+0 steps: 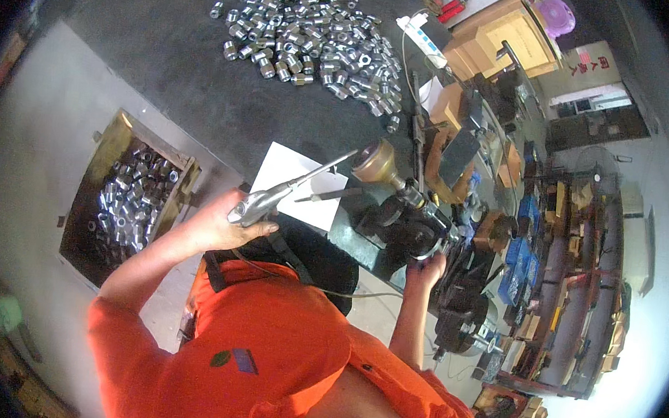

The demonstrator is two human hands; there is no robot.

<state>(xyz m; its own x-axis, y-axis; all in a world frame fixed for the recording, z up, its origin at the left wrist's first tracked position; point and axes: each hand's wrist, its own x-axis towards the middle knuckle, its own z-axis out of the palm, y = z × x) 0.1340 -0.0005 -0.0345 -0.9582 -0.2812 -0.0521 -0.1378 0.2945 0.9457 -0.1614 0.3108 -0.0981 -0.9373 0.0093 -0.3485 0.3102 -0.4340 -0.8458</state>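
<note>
My left hand is wrapped round a silver air blow gun. Its long thin nozzle slants up to the right, over a white sheet of paper on the dark bench. On the right, my right hand is closed at the near side of a small dark bench machine; what its fingers grip is hidden. A brass-coloured rounded cup sits at the machine's far left end, close to the nozzle tip. Many loose metal hex fittings lie heaped farther back on the bench.
Left of the bench stands a worn box holding more metal fittings. A white power strip and cardboard boxes are at the back right. Blue bins and a loaded rack stand right. A thin hose crosses before me.
</note>
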